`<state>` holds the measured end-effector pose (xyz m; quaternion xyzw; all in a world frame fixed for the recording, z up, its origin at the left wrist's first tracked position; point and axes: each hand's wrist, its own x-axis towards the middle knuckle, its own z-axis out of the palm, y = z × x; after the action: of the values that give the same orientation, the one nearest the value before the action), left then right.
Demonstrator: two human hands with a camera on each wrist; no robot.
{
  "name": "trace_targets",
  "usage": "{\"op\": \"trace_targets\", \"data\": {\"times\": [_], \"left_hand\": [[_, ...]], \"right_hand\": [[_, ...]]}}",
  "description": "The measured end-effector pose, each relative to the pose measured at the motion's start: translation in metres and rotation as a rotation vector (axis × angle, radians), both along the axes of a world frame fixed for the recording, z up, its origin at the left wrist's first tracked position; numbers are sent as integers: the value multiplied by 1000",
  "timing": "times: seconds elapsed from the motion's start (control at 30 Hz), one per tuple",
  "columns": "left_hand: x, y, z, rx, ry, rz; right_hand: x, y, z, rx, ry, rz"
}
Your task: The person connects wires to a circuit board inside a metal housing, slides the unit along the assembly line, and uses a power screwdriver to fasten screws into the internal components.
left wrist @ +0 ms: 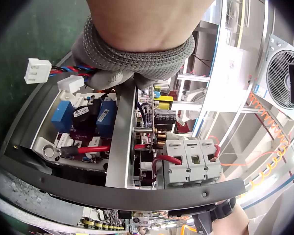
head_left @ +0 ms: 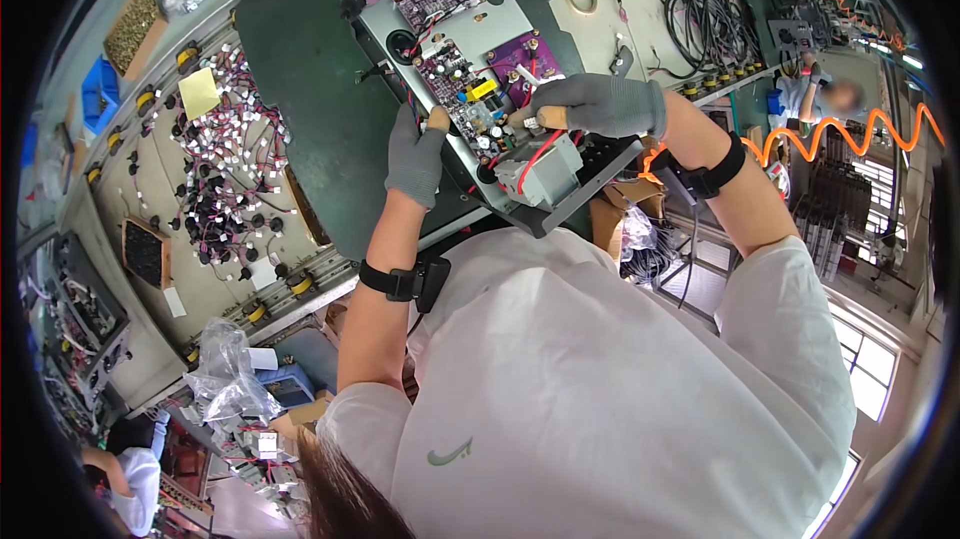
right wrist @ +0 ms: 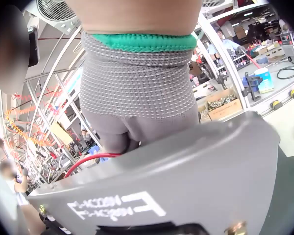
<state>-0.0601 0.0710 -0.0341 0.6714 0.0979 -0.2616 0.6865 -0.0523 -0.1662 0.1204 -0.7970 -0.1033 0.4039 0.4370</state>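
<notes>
With the smooth metal chassis (head_left: 505, 27) on the green worktop (head_left: 300, 69), my knit-gloved left hand (head_left: 414, 154) grips its thin wall, while my right hand (head_left: 600, 107) reaches over the boards (head_left: 447, 69), holding what from here I cannot tell, so I judge light, straight pressure beside the boxy breaker (head_left: 553, 180) best.

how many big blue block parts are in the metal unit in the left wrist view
2. One blue block sits left of the round black part in the image, the other blue block right of it, nearer the grey metal panel. More may be hidden.
</notes>
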Motion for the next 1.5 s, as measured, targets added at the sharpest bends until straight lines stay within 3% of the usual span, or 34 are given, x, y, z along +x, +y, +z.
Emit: {"op": "trace_targets", "data": {"times": [0.17, 0.23, 0.27, 0.33, 0.37, 0.43, 0.53, 0.87, 1.23, 1.37, 1.5], "left_hand": [[-1, 0, -2, -53, -26, 30], [1, -1, 7, -86, -45, 27], [1, -1, 10, -120, -64, 30], [0, -1, 4, -108, -61, 36], [-1, 0, 1, -102, -60, 41], [-1, 3, 3, -88, -25, 24], [-1, 1, 1, -46, -21, 36], [-1, 0, -1, -20, -54, 21], [-3, -7, 1, -63, -69, 65], [-1, -6, 2, -23, -58, 48], [-2, -9, -7, 7, -110, 52]], "right_hand": [[-3, 7, -7, -118, -159, -5], [2, 19, 3, -387, -95, -26], [1, 22, 2, -383, -92, -25], [0, 29, -1, -606, -447, 128], [2, 34, 2, -600, -444, 131], [11, 44, 15, -836, -369, 398], [19, 49, 18, -888, -325, 568], [30, 48, 0, -742, -246, 625], [31, 52, 0, -674, -452, 752], [28, 47, -4, -678, -447, 728], [20, 44, -3, -632, -412, 576]]}}
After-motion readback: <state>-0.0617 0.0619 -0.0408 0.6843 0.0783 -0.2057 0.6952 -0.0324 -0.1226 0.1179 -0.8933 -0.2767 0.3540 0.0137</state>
